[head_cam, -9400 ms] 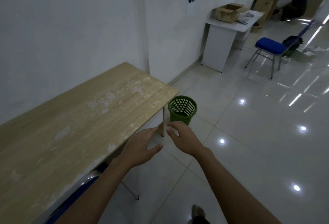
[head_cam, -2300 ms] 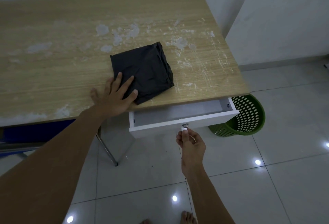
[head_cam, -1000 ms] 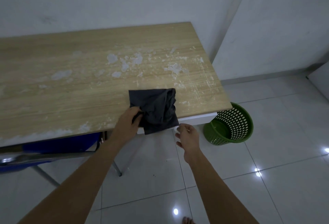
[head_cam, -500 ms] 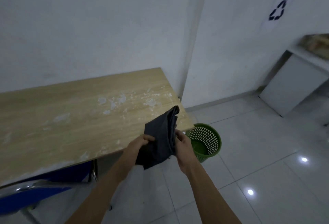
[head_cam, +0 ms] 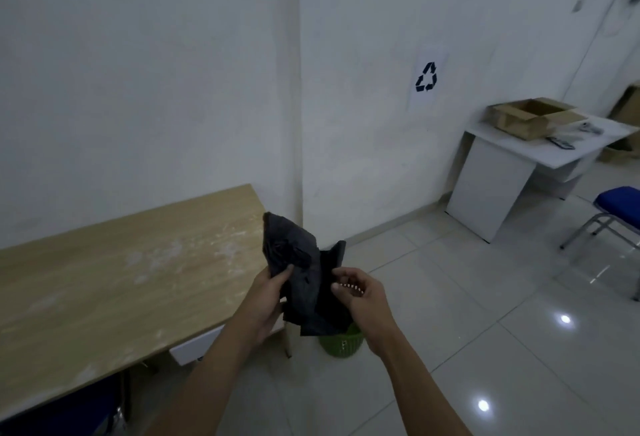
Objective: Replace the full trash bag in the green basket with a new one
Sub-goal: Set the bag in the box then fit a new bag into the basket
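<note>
A: Okay, bag first. Where is it?

B: Black trash bag (head_cam: pixel 304 283), partly folded and crumpled, held up in the air between both hands, above the floor just past the end of the wooden table (head_cam: pixel 114 283). Its upper flap points up and left, and the lower part hangs down.

A: Hands?

B: Left hand (head_cam: pixel 268 300) grips the bag's left edge, thumb pressed on the front of the plastic. Right hand (head_cam: pixel 360 300) is at the bag's right side, fingers curled in. Fingertips look to be pinching the plastic, but I can't tell for sure, it's dark on dark.

A: Basket?

B: Green basket (head_cam: pixel 341 343) on the tile floor, straight below the bag, beside the table leg. Only its lower part shows; the bag and right hand cover the rim. Can't tell what's inside.

A: Anything else nearby?

B: White drawer front (head_cam: pixel 194 345) under the table edge, looks closed. Blue chair seat (head_cam: pixel 72 411) tucked under the table, bottom left.

A: Background?

B: Recycling sign (head_cam: pixel 426 77) on the white wall. White desk (head_cam: pixel 512 172) at right with an open cardboard box (head_cam: pixel 530 116) on top and some small items beside it, too blurred to name. Another blue chair (head_cam: pixel 616 207) at the right edge. Glossy floor with light reflections.
</note>
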